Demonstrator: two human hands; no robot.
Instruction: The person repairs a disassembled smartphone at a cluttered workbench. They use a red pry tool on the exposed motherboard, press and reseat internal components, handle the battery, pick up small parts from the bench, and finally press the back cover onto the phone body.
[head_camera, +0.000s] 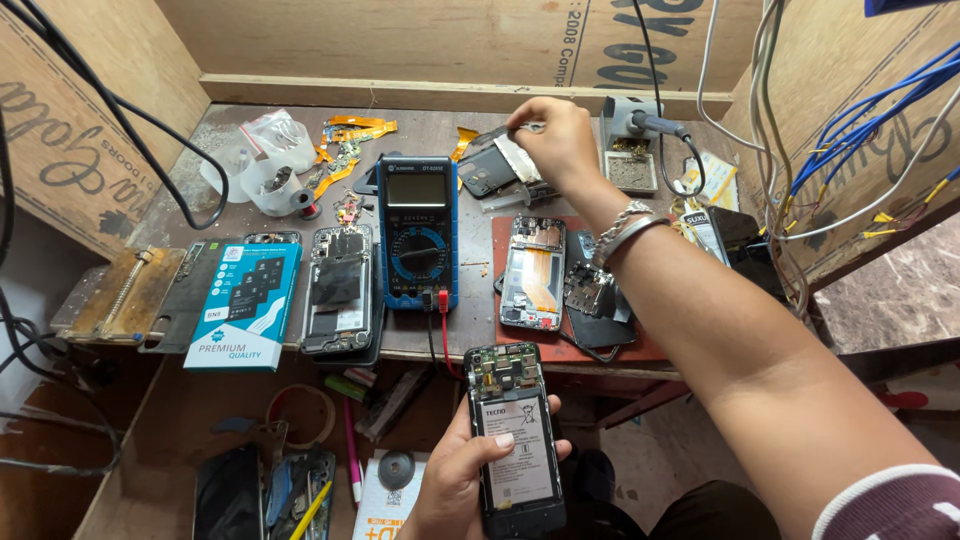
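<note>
our left hand wraps around an opened phone, thumb pressed on its battery, holding it low in front of the table edge with the circuit board end up. our right hand reaches to the back of the table, fingers pinched together on a small metal part above a heap of phone pieces. between the hands stands a blue multimeter, flanked by two more opened phones and a blue box. a soldering stand sits just right of the raised hand.
</note>
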